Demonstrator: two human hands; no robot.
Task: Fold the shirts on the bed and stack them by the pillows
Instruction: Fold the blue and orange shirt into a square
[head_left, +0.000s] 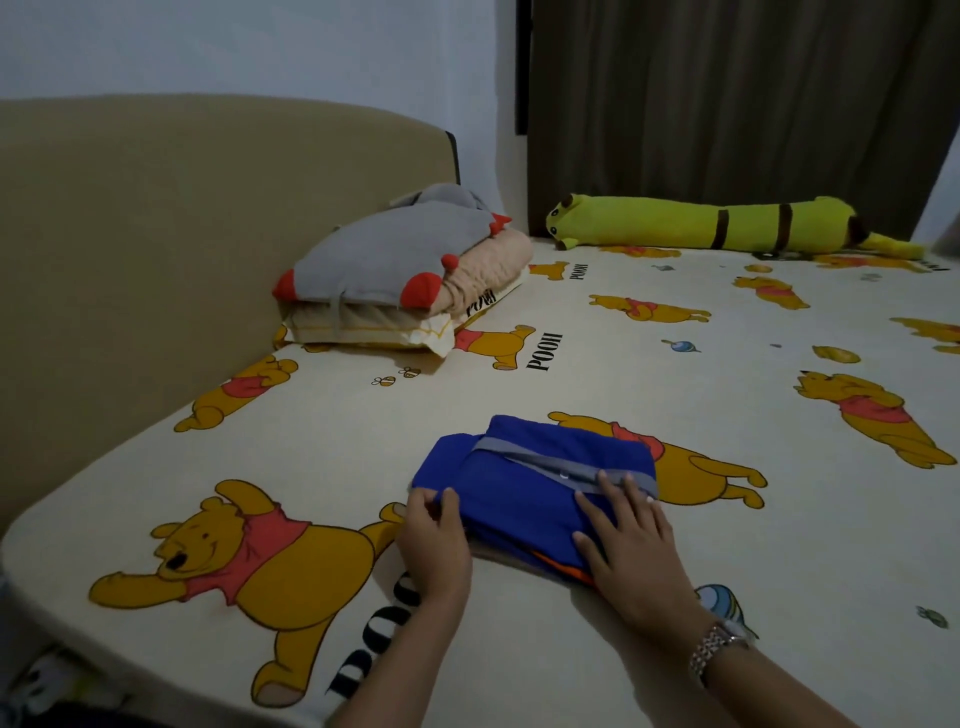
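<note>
Folded blue shirt is lying near-centre on the bed, pillows far left; left hand is pinching its left edge; right hand is pressing flat, fingers spread; soft, light, likely unfolding if lifted one-sided; scoop underneath both ends.

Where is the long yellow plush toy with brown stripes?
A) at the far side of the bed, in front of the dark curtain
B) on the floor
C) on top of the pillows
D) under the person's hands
A: the long yellow plush toy with brown stripes lies along the bed's far edge, with the dark brown curtain hanging right behind it.
</note>
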